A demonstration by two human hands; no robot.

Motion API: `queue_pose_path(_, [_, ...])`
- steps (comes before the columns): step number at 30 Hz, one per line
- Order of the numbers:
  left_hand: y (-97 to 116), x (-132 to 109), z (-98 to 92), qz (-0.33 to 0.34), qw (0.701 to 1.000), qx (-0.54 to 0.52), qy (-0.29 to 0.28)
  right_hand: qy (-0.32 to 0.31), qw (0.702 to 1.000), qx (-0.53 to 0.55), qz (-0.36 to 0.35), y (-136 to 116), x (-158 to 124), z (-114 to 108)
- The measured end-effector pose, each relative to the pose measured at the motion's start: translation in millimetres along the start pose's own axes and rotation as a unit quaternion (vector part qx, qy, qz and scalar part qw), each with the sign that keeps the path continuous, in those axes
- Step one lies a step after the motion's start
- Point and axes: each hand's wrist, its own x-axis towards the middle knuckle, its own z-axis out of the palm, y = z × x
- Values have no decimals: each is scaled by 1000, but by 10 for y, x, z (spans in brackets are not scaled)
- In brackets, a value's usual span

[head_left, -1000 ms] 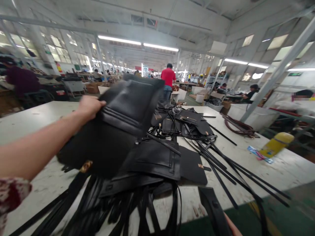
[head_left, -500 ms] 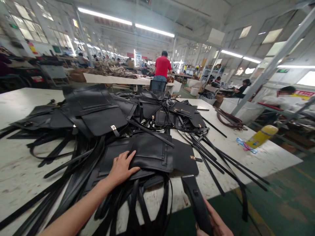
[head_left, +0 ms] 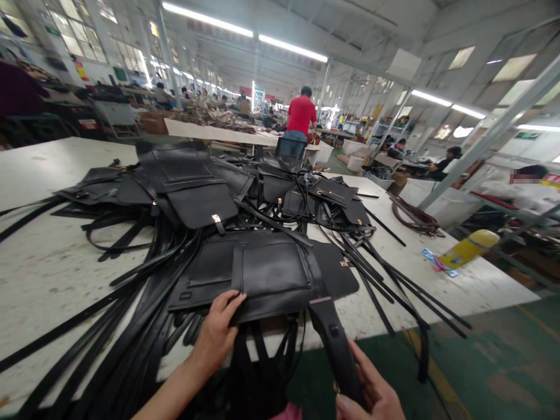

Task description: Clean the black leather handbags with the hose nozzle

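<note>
My left hand [head_left: 217, 333] grips the near edge of a flat black leather bag panel [head_left: 262, 269] lying at the front of the white table [head_left: 52, 262]. My right hand [head_left: 371, 396], at the bottom edge, is closed round a black leather strap piece [head_left: 335, 344] whose upper end reaches up to the panel's right corner. Behind the panel lies a heap of black bags [head_left: 188, 184] with gold clasps and many long black straps [head_left: 385, 280] spread over the table.
A yellow bottle [head_left: 468, 249] lies on its side at the table's right end beside coiled brown straps [head_left: 413, 216]. A person in a red shirt [head_left: 300, 119] stands beyond the table, and other workers sit at the benches on the right.
A second ago my left hand held a black bag up in the air; it has since set it on the heap and gripped the front panel's edge. My right hand raised the strap piece towards the panel.
</note>
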Motion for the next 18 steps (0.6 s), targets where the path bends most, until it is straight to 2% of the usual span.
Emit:
queue_pose_path(1, [-8, -49, -6, -80, 994, -72, 32, -29, 1000, 7, 7, -41, 2, 25])
queue_pose_path(2, [-18, -76, -22, -164, 974, -148, 58, -61, 998, 10, 20, -90, 10, 65])
queue_pose_path(4, [-20, -81, -71, -309, 903, -288, 74, -130, 990, 7, 48, -209, 48, 188])
queue_pose_path(6, [12, -54, -121, -381, 840, -385, 44, -196, 979, 3, 63, -328, 108, 352])
queue_pose_path(7, [35, -40, -137, -391, 823, -413, 25, -223, 973, 2, 65, -376, 144, 439])
queue_pose_path(9, [76, -20, -147, -388, 811, -437, 15, -265, 962, -7, 69, -436, 223, 604])
queue_pose_path(15, [59, -43, -87, -368, 816, -444, 38, -338, 934, -54, 102, -361, 469, 937])
queue_pose_path(18, [30, -60, -86, -362, 820, -441, 42, -333, 937, -52, 93, -331, 545, 1042])
